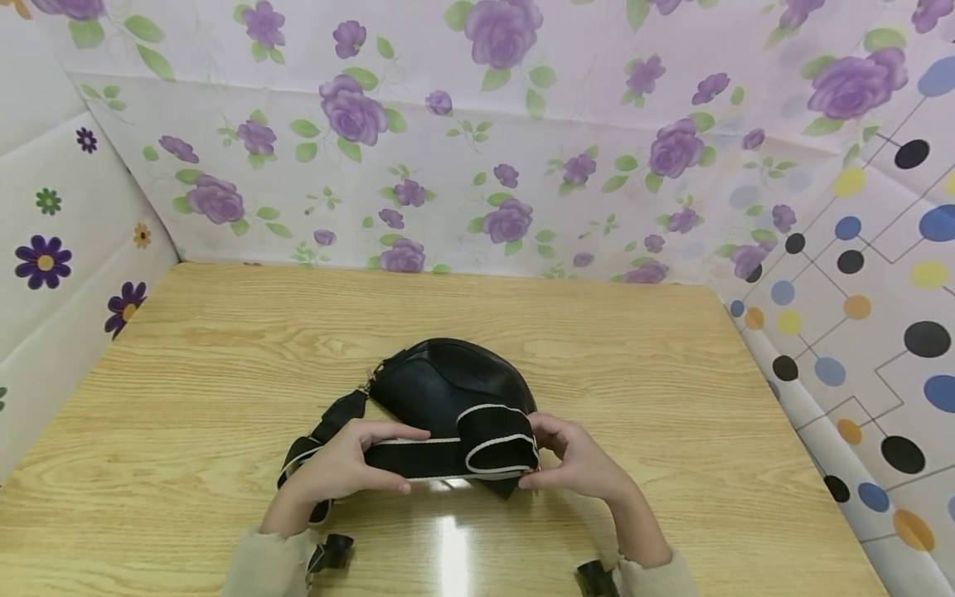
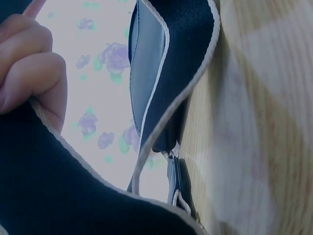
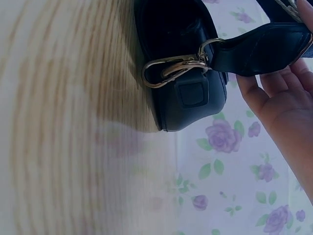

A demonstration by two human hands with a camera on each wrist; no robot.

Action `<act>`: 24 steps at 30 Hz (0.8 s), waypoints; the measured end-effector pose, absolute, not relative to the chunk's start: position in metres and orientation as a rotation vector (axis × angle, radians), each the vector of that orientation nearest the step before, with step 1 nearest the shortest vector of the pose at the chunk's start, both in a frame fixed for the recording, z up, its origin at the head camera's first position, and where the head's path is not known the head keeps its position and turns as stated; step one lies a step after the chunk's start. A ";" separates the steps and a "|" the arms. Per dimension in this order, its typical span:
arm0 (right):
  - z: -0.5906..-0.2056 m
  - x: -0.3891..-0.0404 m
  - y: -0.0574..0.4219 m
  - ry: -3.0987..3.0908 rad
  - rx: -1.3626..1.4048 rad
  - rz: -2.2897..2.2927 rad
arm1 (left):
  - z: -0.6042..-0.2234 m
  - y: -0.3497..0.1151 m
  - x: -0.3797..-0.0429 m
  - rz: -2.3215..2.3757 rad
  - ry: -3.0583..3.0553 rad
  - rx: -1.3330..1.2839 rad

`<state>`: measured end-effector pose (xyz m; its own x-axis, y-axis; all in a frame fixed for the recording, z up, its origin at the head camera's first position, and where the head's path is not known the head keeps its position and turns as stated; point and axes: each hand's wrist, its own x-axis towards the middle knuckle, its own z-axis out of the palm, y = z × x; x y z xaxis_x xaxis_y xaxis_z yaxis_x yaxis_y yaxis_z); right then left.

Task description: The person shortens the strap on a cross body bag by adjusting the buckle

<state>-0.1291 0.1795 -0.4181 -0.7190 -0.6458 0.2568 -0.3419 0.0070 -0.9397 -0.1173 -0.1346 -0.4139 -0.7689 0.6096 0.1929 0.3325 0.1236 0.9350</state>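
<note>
A black half-moon shoulder bag [image 1: 436, 385] lies on the table, its wide black strap [image 1: 418, 458] with white edging drawn out in front. My left hand [image 1: 346, 464] grips the strap between thumb and fingers, and its curled fingers [image 2: 36, 68] show at the strap's edge in the left wrist view. My right hand [image 1: 578, 460] pinches the right part of the strap, where it loops over on itself. In the right wrist view, a leather strap end [image 3: 261, 51] passes from that hand to a gold metal clasp [image 3: 181, 68] on the bag's side.
The wood-grain table [image 1: 634, 348] meets a wall sheet with purple roses [image 1: 507, 220] at the back. Patterned sheets also stand at left and right. More of the strap [image 1: 302, 456] lies bunched by my left wrist. Dark wrist devices [image 1: 332, 551] sit at both cuffs.
</note>
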 end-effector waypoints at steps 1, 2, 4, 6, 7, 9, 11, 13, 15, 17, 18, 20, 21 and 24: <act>-0.418 -0.129 0.180 2.038 -1.027 -1.775 | -0.414 -0.136 -0.117 1.700 2.160 0.928; -0.418 -0.129 0.180 2.042 -1.020 -1.773 | -0.415 -0.137 -0.117 1.703 2.157 0.927; -0.419 -0.129 0.181 2.052 -1.000 -1.769 | -0.416 -0.140 -0.117 1.708 2.156 0.930; -0.419 -0.129 0.181 2.059 -0.986 -1.766 | -0.417 -0.142 -0.117 1.707 2.162 0.938; -0.419 -0.129 0.181 2.064 -0.984 -1.763 | -0.417 -0.143 -0.117 1.712 2.158 0.941; -0.419 -0.129 0.181 2.068 -0.981 -1.760 | -0.418 -0.144 -0.117 1.717 2.156 0.957; -0.420 -0.129 0.181 2.073 -0.982 -1.756 | -0.418 -0.145 -0.117 1.723 2.154 0.974; -0.420 -0.129 0.181 2.073 -0.981 -1.753 | -0.419 -0.145 -0.117 1.727 2.149 0.982; -0.420 -0.130 0.181 2.073 -0.975 -1.750 | -0.419 -0.146 -0.117 1.722 2.149 0.986; -0.420 -0.130 0.182 2.072 -0.969 -1.750 | -0.420 -0.147 -0.117 1.714 2.153 0.973; -0.420 -0.130 0.182 2.070 -0.968 -1.751 | -0.420 -0.148 -0.117 1.712 2.154 0.965; -0.420 -0.130 0.182 2.066 -0.968 -1.755 | -0.421 -0.151 -0.117 1.707 2.157 0.946; -0.420 -0.130 0.182 2.065 -0.968 -1.757 | -0.421 -0.152 -0.116 1.705 2.161 0.932; -0.419 -0.130 0.182 2.058 -0.981 -1.765 | -0.421 -0.155 -0.116 1.703 2.159 0.900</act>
<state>-0.1296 0.1824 -0.4192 -0.7392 -0.6341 0.2269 -0.3211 0.0357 -0.9464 -0.1158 -0.1547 -0.4209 -0.7790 0.6015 0.1770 0.3123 0.1274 0.9414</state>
